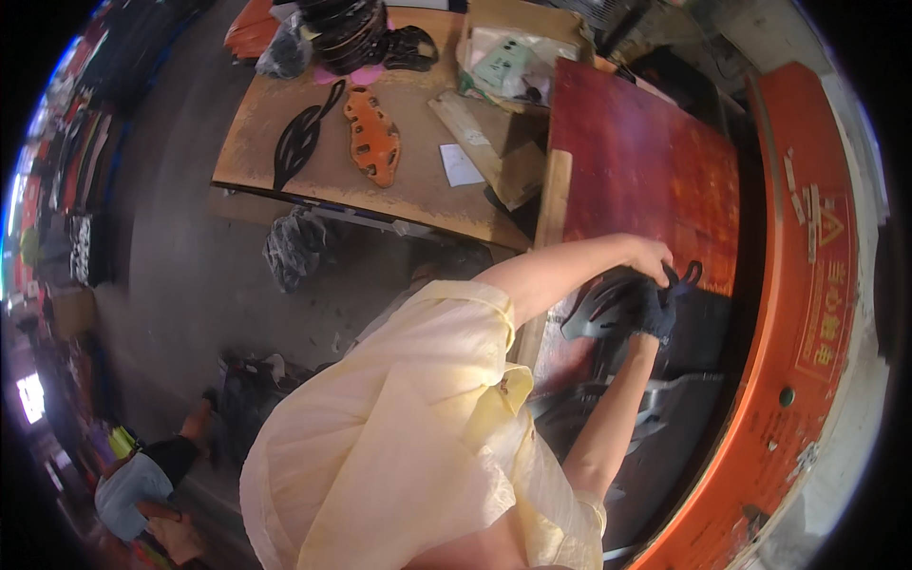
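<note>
Both hands meet at the looped end of a black piece (pixel 600 306), over the work surface on the right.
The piece is thin and leaf-shaped, with long slits and a narrow loop; it lies partly above a red board (pixel 646 161) and partly above a dark surface (pixel 698 332). On the brown table (pixel 256 123), a cardboard box (pixel 549 19) holds a whitish plastic bag (pixel 503 66) with green marks. The left arm reaches across almost level; the left hand (pixel 651 258), bare, bends downward, its fingers pinching the piece near the loop. The right hand (pixel 654 315), in a dark glove, comes from below, touching the piece; I cannot tell how its fingers are closed.
</note>
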`<action>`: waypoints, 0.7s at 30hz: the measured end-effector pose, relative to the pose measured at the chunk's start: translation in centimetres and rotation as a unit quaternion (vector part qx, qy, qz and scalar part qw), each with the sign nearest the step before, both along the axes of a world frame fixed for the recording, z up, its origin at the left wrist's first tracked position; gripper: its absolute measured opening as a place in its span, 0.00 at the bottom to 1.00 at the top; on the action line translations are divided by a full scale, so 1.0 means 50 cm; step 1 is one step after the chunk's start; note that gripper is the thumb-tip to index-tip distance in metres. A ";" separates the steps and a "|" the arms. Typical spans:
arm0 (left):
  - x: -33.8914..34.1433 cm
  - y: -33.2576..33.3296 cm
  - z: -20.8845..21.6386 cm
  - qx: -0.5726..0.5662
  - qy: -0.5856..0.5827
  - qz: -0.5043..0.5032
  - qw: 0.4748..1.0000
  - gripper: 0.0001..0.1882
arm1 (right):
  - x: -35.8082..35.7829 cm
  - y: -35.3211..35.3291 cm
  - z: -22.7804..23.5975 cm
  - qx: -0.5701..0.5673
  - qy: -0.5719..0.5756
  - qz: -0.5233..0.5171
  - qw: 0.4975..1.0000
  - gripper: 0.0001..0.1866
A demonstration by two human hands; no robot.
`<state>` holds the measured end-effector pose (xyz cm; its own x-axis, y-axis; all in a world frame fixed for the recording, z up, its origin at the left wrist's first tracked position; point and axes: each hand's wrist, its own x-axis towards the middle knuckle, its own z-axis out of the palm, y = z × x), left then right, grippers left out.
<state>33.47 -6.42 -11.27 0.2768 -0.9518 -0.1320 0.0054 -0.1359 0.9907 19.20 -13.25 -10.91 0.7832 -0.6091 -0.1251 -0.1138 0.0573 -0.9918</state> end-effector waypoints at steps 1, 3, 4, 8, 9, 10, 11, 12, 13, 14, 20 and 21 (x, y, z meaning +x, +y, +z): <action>0.000 0.025 0.006 -0.038 -0.018 0.022 0.999 0.23 | 0.012 0.016 0.005 0.034 -0.017 -0.002 0.999 0.23; 0.004 0.101 0.036 -0.050 0.007 0.134 0.990 0.21 | 0.041 0.076 0.033 0.012 -0.033 0.000 0.999 0.21; 0.008 0.148 0.059 -0.054 0.021 0.189 0.980 0.20 | 0.063 0.110 0.061 -0.033 0.019 0.018 0.999 0.19; 0.051 0.414 0.133 -0.142 -0.053 0.378 0.913 0.17 | 0.184 0.295 0.177 -0.207 0.100 0.149 0.962 0.17; 0.059 0.491 0.143 -0.181 0.017 0.414 0.892 0.17 | 0.216 0.368 0.185 -0.154 -0.017 0.204 0.967 0.16; 0.070 0.572 0.148 -0.117 0.075 0.453 0.881 0.19 | 0.253 0.429 0.196 -0.272 0.050 0.253 0.927 0.14; 0.081 0.654 0.148 -0.123 0.080 0.496 0.856 0.20 | 0.281 0.504 0.193 -0.173 0.080 0.293 0.937 0.10; 0.090 0.738 0.146 -0.090 0.053 0.533 0.839 0.19 | 0.313 0.580 0.183 -0.243 0.032 0.329 0.912 0.10; 0.103 0.821 0.141 -0.047 0.033 0.563 0.825 0.19 | 0.345 0.651 0.169 -0.234 0.042 0.378 0.895 0.10; 0.116 0.902 0.134 -0.073 0.073 0.576 0.811 0.18 | 0.382 0.726 0.149 -0.191 0.014 0.416 0.889 0.11; 0.233 1.316 -0.009 0.004 0.141 0.653 0.745 0.17 | 0.538 1.074 -0.050 -0.016 0.091 0.487 0.868 0.21; 0.257 1.360 -0.055 0.039 0.115 0.643 0.757 0.17 | 0.557 1.116 -0.094 -0.066 0.153 0.448 0.878 0.22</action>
